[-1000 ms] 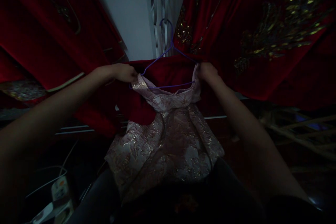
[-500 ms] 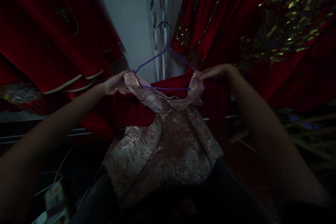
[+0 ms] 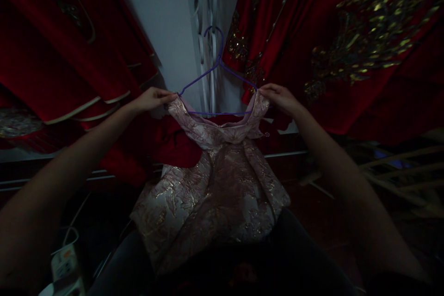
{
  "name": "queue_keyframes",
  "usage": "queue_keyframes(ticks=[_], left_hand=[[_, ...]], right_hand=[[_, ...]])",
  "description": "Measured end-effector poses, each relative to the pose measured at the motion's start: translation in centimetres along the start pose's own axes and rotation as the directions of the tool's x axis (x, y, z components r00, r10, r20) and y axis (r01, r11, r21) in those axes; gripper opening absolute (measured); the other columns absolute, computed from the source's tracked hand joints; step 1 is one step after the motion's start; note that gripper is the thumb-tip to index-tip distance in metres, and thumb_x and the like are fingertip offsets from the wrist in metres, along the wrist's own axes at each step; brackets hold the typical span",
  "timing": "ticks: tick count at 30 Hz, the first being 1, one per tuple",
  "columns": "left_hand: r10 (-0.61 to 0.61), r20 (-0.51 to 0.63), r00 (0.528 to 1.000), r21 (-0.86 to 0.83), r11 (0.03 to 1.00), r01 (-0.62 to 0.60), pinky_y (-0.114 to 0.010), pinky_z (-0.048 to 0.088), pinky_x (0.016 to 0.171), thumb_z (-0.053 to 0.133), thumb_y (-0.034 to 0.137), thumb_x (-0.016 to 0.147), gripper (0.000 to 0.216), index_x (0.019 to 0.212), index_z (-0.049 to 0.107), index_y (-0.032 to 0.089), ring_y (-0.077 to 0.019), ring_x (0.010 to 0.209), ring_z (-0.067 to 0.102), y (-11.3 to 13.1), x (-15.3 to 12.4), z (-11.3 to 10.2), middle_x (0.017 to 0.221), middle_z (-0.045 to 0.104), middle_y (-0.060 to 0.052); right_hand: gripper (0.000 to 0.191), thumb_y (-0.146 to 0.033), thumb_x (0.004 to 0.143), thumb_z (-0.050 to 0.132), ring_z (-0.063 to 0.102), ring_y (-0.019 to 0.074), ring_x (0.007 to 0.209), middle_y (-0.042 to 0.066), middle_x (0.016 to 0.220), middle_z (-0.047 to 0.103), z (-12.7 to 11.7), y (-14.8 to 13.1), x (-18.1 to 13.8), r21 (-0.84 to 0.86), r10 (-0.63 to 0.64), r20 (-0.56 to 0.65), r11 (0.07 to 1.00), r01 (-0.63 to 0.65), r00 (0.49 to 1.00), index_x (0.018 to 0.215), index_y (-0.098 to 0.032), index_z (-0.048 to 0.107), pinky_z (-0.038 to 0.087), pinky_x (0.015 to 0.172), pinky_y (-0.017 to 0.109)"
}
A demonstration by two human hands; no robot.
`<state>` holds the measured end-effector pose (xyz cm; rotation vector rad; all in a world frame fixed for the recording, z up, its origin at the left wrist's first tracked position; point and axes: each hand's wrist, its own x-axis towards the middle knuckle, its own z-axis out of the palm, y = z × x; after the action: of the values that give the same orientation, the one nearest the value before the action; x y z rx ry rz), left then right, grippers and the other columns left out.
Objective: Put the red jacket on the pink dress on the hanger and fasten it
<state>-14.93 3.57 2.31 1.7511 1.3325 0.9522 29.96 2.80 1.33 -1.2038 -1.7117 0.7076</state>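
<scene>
A pink dress [image 3: 229,180] with a shiny gold leaf pattern hangs on a purple wire hanger [image 3: 219,61]; its skirt spreads across my lap. With thumb and fingers my left hand [image 3: 156,98] pinches the dress's left shoulder, at the hanger's end. My right hand [image 3: 280,97] grips the other shoulder in the same way. The hanger's hook points up and away, hooked on nothing. Its bottom bar runs across the neck opening. Part of a red cloth [image 3: 178,145] lies beside and behind the bodice on the left.
Red curtains [image 3: 45,41] drape on the left, and more red fabric with gold sequins [image 3: 374,27] hangs on the right. A pale wall [image 3: 159,14] stands between them. At lower left is a white power strip [image 3: 65,263] with a cable. Wooden slats [image 3: 409,166] lie at right.
Both hands have shifted their hold on the shoulders, and the fingers now pinch near the hanger's ends. The red cloth behind the neckline has dropped lower on the right.
</scene>
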Motion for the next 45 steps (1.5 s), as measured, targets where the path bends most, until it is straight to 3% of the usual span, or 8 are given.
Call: queue_keyframes(ticks=[5,14,18,22,27,34,39,45], left_hand=[[-0.001,-0.095,0.995,-0.026,1.0,-0.001,-0.025,0.052,0.075,0.08,0.041,0.061,0.034,0.083,0.075,0.016,-0.0209,0.088,0.065,0.6,-0.9,0.0,0.082,0.073,-0.006],[-0.04,-0.229,0.973,0.042,0.998,0.05,-0.025,0.05,0.066,0.067,0.051,0.067,0.045,0.091,0.074,0.014,-0.0159,0.071,0.062,-4.1,-0.5,-0.8,0.083,0.072,-0.006],[-0.154,0.16,0.975,0.482,0.874,0.059,-0.023,0.044,0.057,0.06,0.053,0.069,0.04,0.079,0.074,0.018,-0.0156,0.06,0.058,-5.6,-1.8,-1.0,0.066,0.068,-0.001],[-0.05,0.446,0.894,0.711,0.627,-0.32,-0.026,0.043,0.061,0.051,0.047,0.079,0.035,0.071,0.072,0.021,-0.0165,0.061,0.059,-2.6,-3.8,3.2,0.064,0.066,-0.003],[0.416,0.582,0.699,0.565,0.412,-0.715,-0.036,0.04,0.099,0.046,0.034,0.087,0.03,0.086,0.073,0.019,-0.022,0.113,0.055,3.2,-2.6,11.4,0.123,0.06,-0.01],[0.546,0.466,0.697,0.659,0.311,-0.684,-0.055,0.017,0.117,0.055,0.031,0.083,0.024,0.081,0.073,0.016,-0.0297,0.135,0.035,1.6,1.1,17.4,0.148,0.038,-0.008],[0.605,0.344,0.718,0.716,0.326,-0.618,-0.054,0.025,0.113,0.054,0.031,0.084,0.025,0.079,0.073,0.016,-0.0312,0.129,0.039,-0.6,-1.5,18.4,0.149,0.036,-0.009],[0.611,0.343,0.714,0.668,0.376,-0.642,-0.052,0.036,0.101,0.05,0.037,0.088,0.028,0.083,0.073,0.021,-0.0288,0.118,0.044,2.0,-6.2,17.0,0.14,0.047,-0.006]], right_hand=[[0.032,-0.046,0.078,0.061,0.064,0.0164,0.091,0.004,0.095,0.069,0.8,2.0,0.9,0.035,-0.063,-0.175,0.997,0.07,0.983,0.095,-0.019,0.065,0.051,0.082,0.031],[0.03,-0.044,0.065,0.073,0.064,0.0133,0.079,0.001,0.091,0.07,0.5,8.2,-2.9,0.499,0.394,-0.266,0.837,-0.224,0.88,0.085,-0.023,0.066,0.051,0.069,0.023],[0.033,-0.045,0.057,0.08,0.061,0.0108,0.071,-0.001,0.082,0.069,0.9,8.7,-6.5,0.547,0.38,-0.175,0.804,-0.231,0.908,0.08,-0.023,0.069,0.049,0.064,0.021],[0.03,-0.048,0.061,0.079,0.06,0.012,0.067,-0.002,0.076,0.068,1.5,6.4,-8.5,0.474,0.271,-0.187,0.867,-0.155,0.944,0.078,-0.025,0.069,0.049,0.063,0.024],[0.028,-0.051,0.073,0.069,0.061,0.0149,0.074,-0.001,0.083,0.068,2.9,3.8,-9.5,0.355,0.103,-0.218,0.935,-0.02,0.971,0.082,-0.025,0.064,0.049,0.071,0.028],[0.03,-0.053,0.077,0.063,0.055,0.0139,0.075,-0.001,0.079,0.061,3.2,4.6,-9.6,0.144,0.006,-0.332,0.989,0.044,0.943,0.084,-0.023,0.061,0.045,0.074,0.028],[0.027,-0.049,0.075,0.066,0.054,0.0129,0.071,-0.002,0.077,0.059,2.3,4.8,-9.6,0.226,0.049,-0.364,0.973,0.037,0.93,0.082,-0.024,0.061,0.044,0.069,0.027],[0.027,-0.049,0.072,0.068,0.054,0.0128,0.069,-0.002,0.076,0.06,2.9,5.4,-9.2,0.299,0.138,-0.437,0.954,-0.001,0.889,0.079,-0.023,0.061,0.045,0.066,0.026]])
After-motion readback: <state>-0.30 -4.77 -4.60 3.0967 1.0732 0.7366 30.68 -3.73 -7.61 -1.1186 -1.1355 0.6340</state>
